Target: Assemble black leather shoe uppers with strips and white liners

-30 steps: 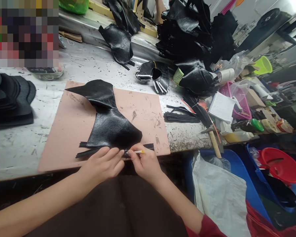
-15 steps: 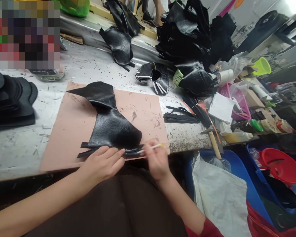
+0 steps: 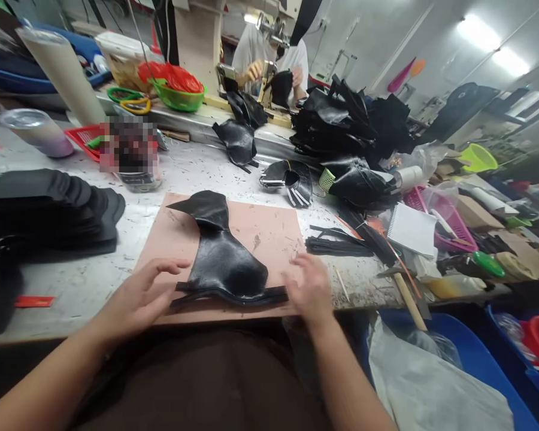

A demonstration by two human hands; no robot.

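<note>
A black leather piece (image 3: 231, 266), shaped like a boot-upper panel, lies flat on a pinkish board (image 3: 276, 230). Along its near edge runs a long black strip (image 3: 233, 297) that looks like zipper tape. My left hand (image 3: 139, 296) hovers by the strip's left end, fingers spread and holding nothing. At the other end is my right hand (image 3: 309, 290), a little blurred, its fingers apart and empty. Whether either hand touches the strip is hard to tell. A thin white stick (image 3: 341, 284) lies on the table to the right of my right hand.
Stacked black pieces (image 3: 63, 215) stand at left, near a tumbler (image 3: 38, 131). A strip bundle (image 3: 339, 246), a notebook (image 3: 412, 230) and a hammer (image 3: 408, 299) lie at right. Leather piles (image 3: 341, 126) rise behind. Across the bench, a person's hands (image 3: 256, 70) work at a machine.
My right hand has let go of the white stick, which now lies on the table. My left hand has lifted off the strip and moved left. The camera view has tilted up.
</note>
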